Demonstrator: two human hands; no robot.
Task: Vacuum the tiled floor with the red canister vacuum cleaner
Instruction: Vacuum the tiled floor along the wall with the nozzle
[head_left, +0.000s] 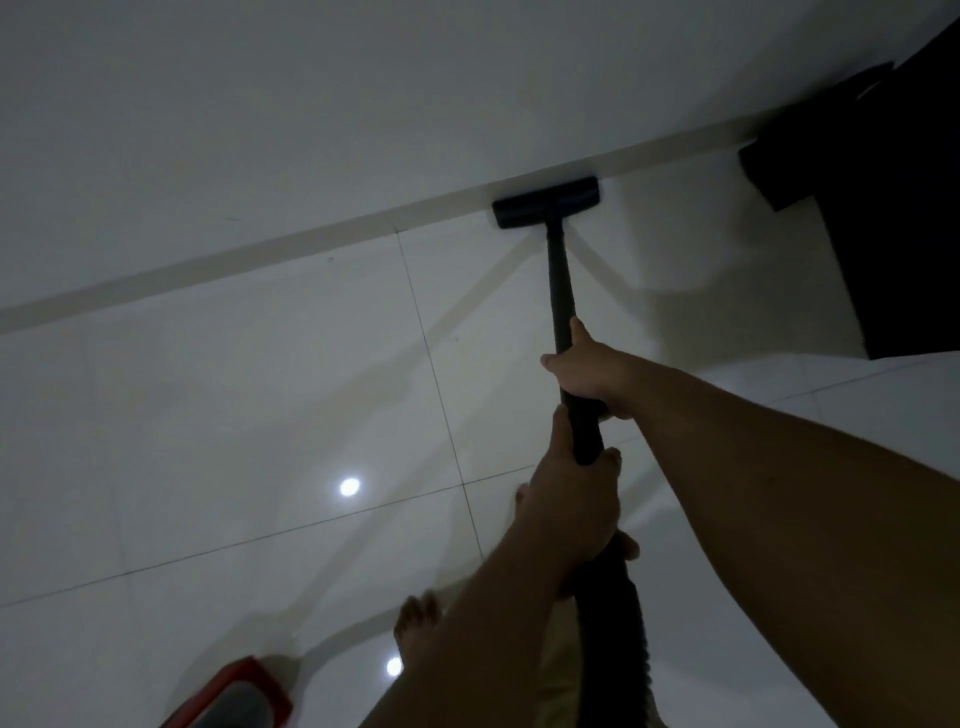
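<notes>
I hold the black wand (563, 312) with both hands. My right hand (587, 376) wraps around it higher up, and my left hand (571, 512) wraps around it lower down, where the bumpy hose (618, 623) starts. The brush head (546, 202) sits flat on the tiled floor (260, 415), touching the wall's bottom edge. The red vacuum cleaner (244, 696) sits on the floor near my bare foot (415, 623).

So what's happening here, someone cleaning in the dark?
A person is vacuuming a glossy tiled floor in dim light. Both hands grip the black wand: the right hand further down it, the left hand nearer the hose. The floor head sits against the baseboard. The red canister waits by the person's bare foot.
</notes>
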